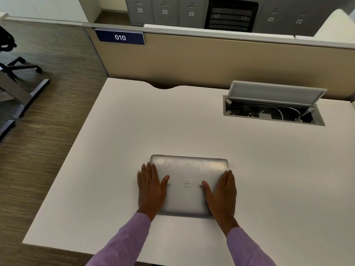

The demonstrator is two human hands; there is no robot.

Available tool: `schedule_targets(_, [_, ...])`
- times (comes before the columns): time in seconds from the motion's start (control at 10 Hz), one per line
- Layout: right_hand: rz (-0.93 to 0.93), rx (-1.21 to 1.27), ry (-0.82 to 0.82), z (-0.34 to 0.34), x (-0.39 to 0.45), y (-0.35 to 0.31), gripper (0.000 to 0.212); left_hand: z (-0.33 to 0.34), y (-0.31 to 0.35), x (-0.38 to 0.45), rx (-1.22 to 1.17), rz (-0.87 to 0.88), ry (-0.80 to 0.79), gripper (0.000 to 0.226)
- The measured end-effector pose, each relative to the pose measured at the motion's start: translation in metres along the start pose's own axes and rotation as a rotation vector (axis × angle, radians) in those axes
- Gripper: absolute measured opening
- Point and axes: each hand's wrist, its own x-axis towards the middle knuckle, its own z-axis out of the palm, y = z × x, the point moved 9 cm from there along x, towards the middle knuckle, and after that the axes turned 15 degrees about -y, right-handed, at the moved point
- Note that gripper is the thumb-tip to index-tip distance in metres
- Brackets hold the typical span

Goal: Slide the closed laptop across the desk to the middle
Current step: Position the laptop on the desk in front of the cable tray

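A closed silver laptop (189,175) with a round logo lies flat on the white desk (119,143), toward the near side. My left hand (151,191) rests along its left edge, fingers straight and thumb lying on the lid. My right hand (221,194) rests along its right edge in the same way, thumb on the lid. Both hands press against the laptop's sides, with purple sleeves reaching in from the bottom of the view.
An open cable hatch (272,112) with its grey lid raised and wires inside sits at the desk's far right. A tan partition (211,60) with a "010" sign (120,37) backs the desk. An office chair base (21,64) stands on the floor to the left.
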Motion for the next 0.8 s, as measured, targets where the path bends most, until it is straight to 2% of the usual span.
schedule_targets(0.2, [-0.188, -0.043, -0.055, 0.015, 0.003, -0.031, 0.077, 0.012, 0.029, 0.000, 0.111, 0.188, -0.024, 0.071])
schedule_targets(0.4, [-0.299, -0.074, -0.056, 0.019, 0.004, -0.051, 0.069, 0.019, 0.052, -0.002, 0.128, 0.282, -0.034, 0.065])
schedule_targets(0.8, [-0.358, -0.126, -0.058, 0.027, 0.001, -0.061, 0.066, 0.039, 0.065, -0.005, 0.191, 0.326, -0.083, 0.063])
